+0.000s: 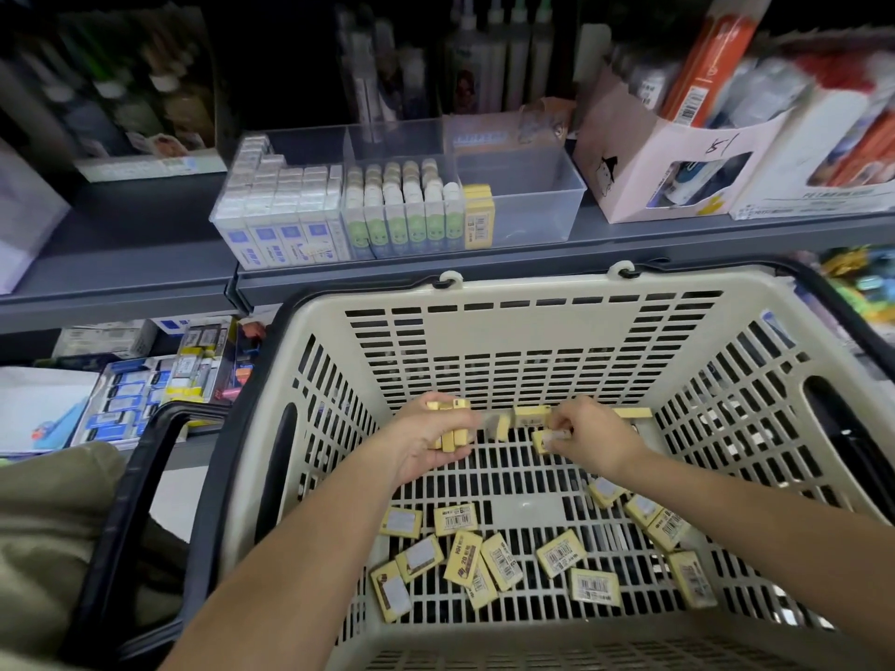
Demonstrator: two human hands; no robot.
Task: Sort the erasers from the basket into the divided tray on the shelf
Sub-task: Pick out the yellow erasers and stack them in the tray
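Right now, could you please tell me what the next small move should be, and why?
Probably lift the small yellow eraser pinched by the right hand across to the stack of yellow erasers gripped in the left hand. Others lie loose in the beige slotted plastic basket, and the right compartment of the clear divided tray has room.

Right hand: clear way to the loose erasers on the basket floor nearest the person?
Probably yes. The right hand is inside the open basket, nothing covers those erasers, though it pinches one eraser now.
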